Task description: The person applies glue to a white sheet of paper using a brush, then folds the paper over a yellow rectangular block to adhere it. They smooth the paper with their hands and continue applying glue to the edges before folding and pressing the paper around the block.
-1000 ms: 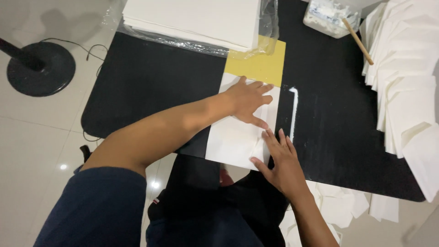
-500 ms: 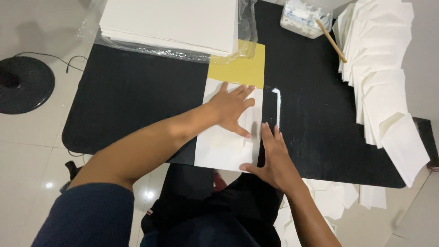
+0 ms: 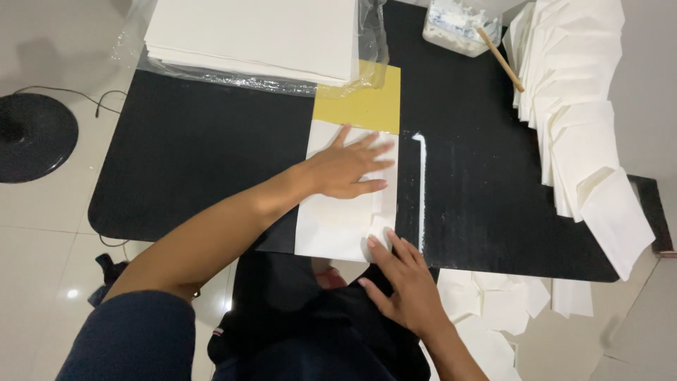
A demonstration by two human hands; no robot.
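Note:
A white paper sheet (image 3: 331,226) lies on the black table (image 3: 197,155), over a yellow sheet (image 3: 363,106). My left hand (image 3: 349,168) presses flat on the white sheet, fingers spread. My right hand (image 3: 402,279) is at the sheet's near right corner, fingertips touching the folded right edge. A white strip of glue or paper (image 3: 422,187) runs along the table just right of the sheet.
A stack of white sheets (image 3: 261,32) in clear plastic sits at the back. Folded white envelopes (image 3: 578,134) are fanned along the right edge. A clear tub (image 3: 455,25) with a wooden stick (image 3: 501,60) stands at the back right. More white pieces (image 3: 501,303) lie on the floor.
My right hand has slid toward me along the sheet's right edge to the near corner. My left hand stays pressed on the sheet. The camera view shifted.

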